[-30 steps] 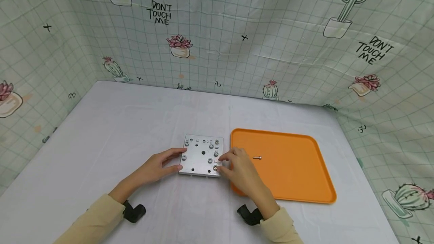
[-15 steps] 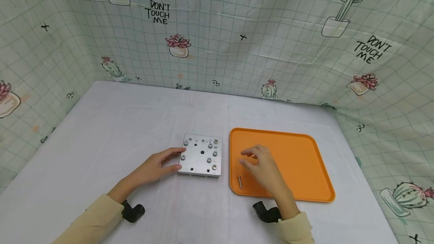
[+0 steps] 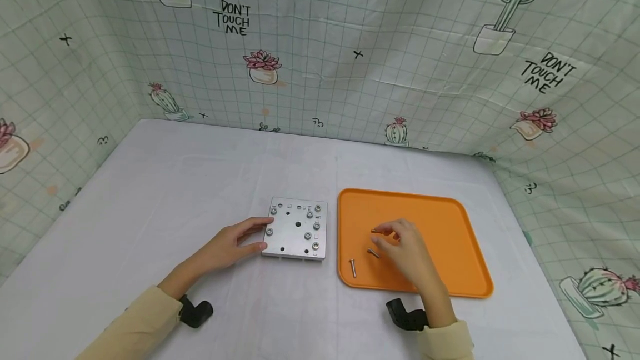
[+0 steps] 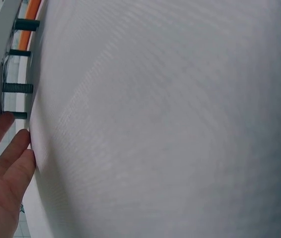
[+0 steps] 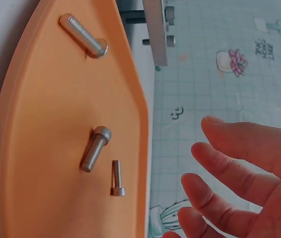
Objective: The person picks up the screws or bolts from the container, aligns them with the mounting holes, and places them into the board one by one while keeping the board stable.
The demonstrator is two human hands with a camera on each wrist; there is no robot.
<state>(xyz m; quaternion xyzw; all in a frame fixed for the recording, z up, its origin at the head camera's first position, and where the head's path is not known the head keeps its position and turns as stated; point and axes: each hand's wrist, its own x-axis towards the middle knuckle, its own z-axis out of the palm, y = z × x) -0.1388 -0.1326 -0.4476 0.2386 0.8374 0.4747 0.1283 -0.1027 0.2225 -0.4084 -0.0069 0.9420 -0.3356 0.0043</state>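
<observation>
White counter (image 3: 165, 193) walled by cactus-print cloth (image 3: 350, 60). Left hand (image 3: 227, 246), fingers relaxed and straight, touching left edge of square grey metal plate with bolts (image 3: 297, 229). Right hand (image 3: 407, 254), fingers loosely spread, holding nothing, above orange plastic tray (image 3: 450, 271). Three loose silver bolts (image 5: 96, 148) on tray.

Both forearms wear long pale-yellow sleeves with ribbed cuffs that end at the wrists. The left hand (image 3: 231, 246) and the right hand (image 3: 407, 253) are bare, without rings or gloves. Under each wrist sits a small black camera mount, rounded and matte, one (image 3: 197, 312) on the left, one (image 3: 406, 315) on the right.
</observation>
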